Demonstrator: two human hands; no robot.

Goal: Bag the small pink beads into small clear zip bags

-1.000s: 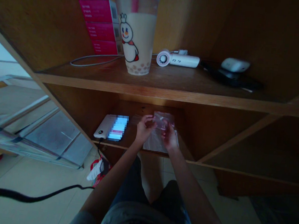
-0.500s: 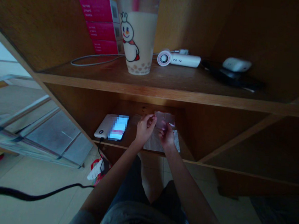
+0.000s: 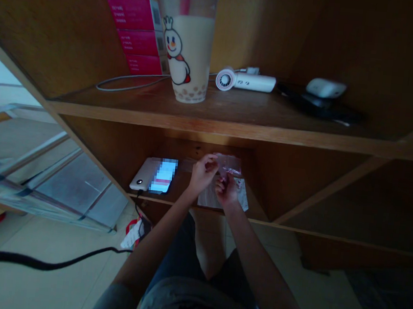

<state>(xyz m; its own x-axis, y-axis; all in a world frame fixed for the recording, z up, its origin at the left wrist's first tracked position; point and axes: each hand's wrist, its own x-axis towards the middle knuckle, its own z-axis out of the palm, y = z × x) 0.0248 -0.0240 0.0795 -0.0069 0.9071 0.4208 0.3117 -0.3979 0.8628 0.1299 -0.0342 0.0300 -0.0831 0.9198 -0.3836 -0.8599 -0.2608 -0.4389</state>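
Over the lower shelf, a small clear pinkish plastic packet (image 3: 233,164) is up between my hands. My left hand (image 3: 203,174) is closed in a pinch at the packet's left edge; what lies between its fingertips is too small to make out. My right hand (image 3: 227,190) is closed on the packet's lower edge. Under my hands lies a whitish sheet (image 3: 210,196) with a patterned right part. To the left, a lit phone (image 3: 163,175) rests against a pale power bank (image 3: 141,179).
The upper shelf (image 3: 231,128) carries a tall milk tea cup (image 3: 193,55), pink boxes (image 3: 136,14), a white handheld fan (image 3: 254,82) and a white case (image 3: 325,88) on something dark. A metal rack (image 3: 71,179) stands at left. A black cable (image 3: 32,263) crosses the lower left.
My left hand has moved slightly right and my right hand slightly left and down, with the packet still between them. The packet's lower part looks more gathered at my right fingers.
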